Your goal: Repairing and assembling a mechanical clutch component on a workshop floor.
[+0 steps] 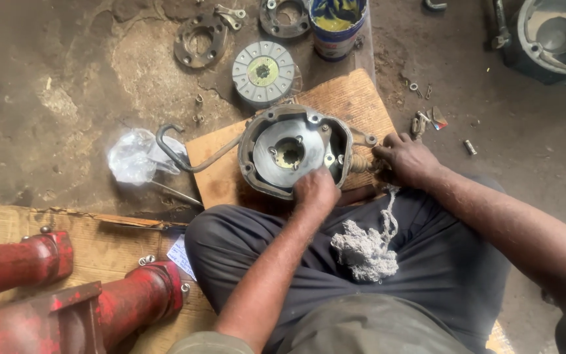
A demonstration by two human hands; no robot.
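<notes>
A grey metal brake housing [294, 149] with a round plate and splined centre hole lies on a brown cardboard sheet [348, 98] in front of my knees. A hooked steel rod [185, 160] sticks out of its left side. My left hand [316, 190] rests closed on the housing's near rim, fingers pressed against the plate. My right hand [406, 159] grips the shaft fitting on the housing's right side. A wad of grey cotton waste [365, 248] lies on my lap.
A round friction disc [263, 72], two metal flanges [199, 40], and a paint tin [337, 23] sit beyond the cardboard. A plastic bag [135, 156] lies left. Red machine parts [67, 288] fill the lower left. Loose bolts [470, 147] lie on the dirt floor at right.
</notes>
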